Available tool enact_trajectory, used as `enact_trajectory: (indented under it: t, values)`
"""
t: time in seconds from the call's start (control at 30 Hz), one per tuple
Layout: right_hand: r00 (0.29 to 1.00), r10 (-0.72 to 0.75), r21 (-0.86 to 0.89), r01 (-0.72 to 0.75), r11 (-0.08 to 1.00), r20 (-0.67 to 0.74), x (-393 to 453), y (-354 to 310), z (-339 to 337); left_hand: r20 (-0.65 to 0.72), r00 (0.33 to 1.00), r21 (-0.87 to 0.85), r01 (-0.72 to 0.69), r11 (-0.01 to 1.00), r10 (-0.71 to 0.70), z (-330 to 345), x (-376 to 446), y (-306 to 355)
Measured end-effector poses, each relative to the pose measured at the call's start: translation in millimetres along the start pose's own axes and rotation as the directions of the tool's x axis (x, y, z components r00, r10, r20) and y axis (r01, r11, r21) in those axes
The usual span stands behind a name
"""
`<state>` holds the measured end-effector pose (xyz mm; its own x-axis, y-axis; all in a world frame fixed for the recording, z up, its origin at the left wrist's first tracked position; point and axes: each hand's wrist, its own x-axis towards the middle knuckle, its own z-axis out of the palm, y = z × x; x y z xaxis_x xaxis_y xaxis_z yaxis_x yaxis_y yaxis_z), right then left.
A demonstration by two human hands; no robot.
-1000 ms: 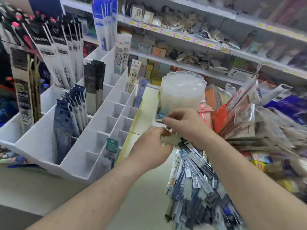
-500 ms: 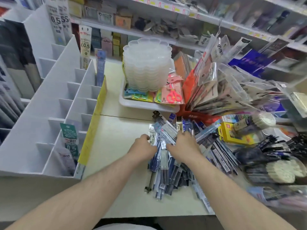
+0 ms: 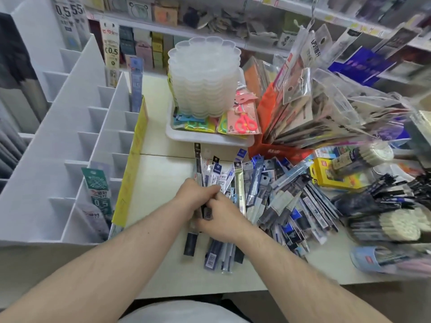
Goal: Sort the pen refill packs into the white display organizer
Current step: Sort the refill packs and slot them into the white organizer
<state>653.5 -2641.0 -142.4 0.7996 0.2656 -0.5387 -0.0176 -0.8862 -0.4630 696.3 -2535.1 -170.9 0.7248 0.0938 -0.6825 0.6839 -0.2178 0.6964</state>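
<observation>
A heap of pen refill packs (image 3: 275, 194) lies fanned out on the cream counter, in blue, black and clear sleeves. My left hand (image 3: 194, 197) and my right hand (image 3: 225, 217) meet at the heap's left edge. Both have their fingers curled round a small bundle of packs (image 3: 211, 176) whose tops stick up behind the knuckles. The white display organizer (image 3: 77, 127) stands to the left, its stepped compartments mostly bare. A green 0.5 pack (image 3: 96, 185) sits in a near slot and a blue pack (image 3: 136, 82) in a far one.
A white tray (image 3: 207, 138) with stacked clear scalloped containers (image 3: 205, 75) and pink scissors (image 3: 245, 121) stands behind the heap. An orange bin of bagged goods (image 3: 314, 108) fans out at right. Yellow boxes (image 3: 331, 173) and bundled pens (image 3: 396, 220) crowd the right side. Shelves run along the back.
My view dropped from the organizer and tray to the counter. Both hands came down from the tray onto the heap, then drew together at its left edge and gathered a bundle of packs.
</observation>
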Motion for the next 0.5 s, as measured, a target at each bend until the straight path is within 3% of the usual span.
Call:
enact_trajectory:
  t: [0.17, 0.23, 0.3, 0.37, 0.5]
  values:
    - [1.000, -0.025, 0.102, 0.026, 0.994, -0.008, -8, 0, 2, -0.079, 0.996, 0.292, -0.011, 0.956, 0.035, -4, 3, 5]
    - [0.989, 0.038, 0.161, -0.015, 0.987, -0.140, -13, 9, 0, -0.087, 0.995, 0.372, -0.008, 0.928, 0.043, -6, 3, 5]
    - [0.941, 0.201, 0.249, -0.133, 0.959, -0.272, -17, 17, -4, -0.066, 0.997, 0.361, -0.007, 0.932, 0.032, -8, 4, 3]
    - [0.917, 0.315, 0.339, -0.223, 0.914, -0.245, -17, 20, -4, -0.063, 0.997, 0.358, -0.013, 0.934, 0.038, -9, 3, 1]
    - [0.947, 0.296, 0.314, -0.245, 0.917, -0.126, -10, 6, 2, -0.077, 0.995, 0.431, -0.030, 0.902, 0.070, -16, 0, -8]
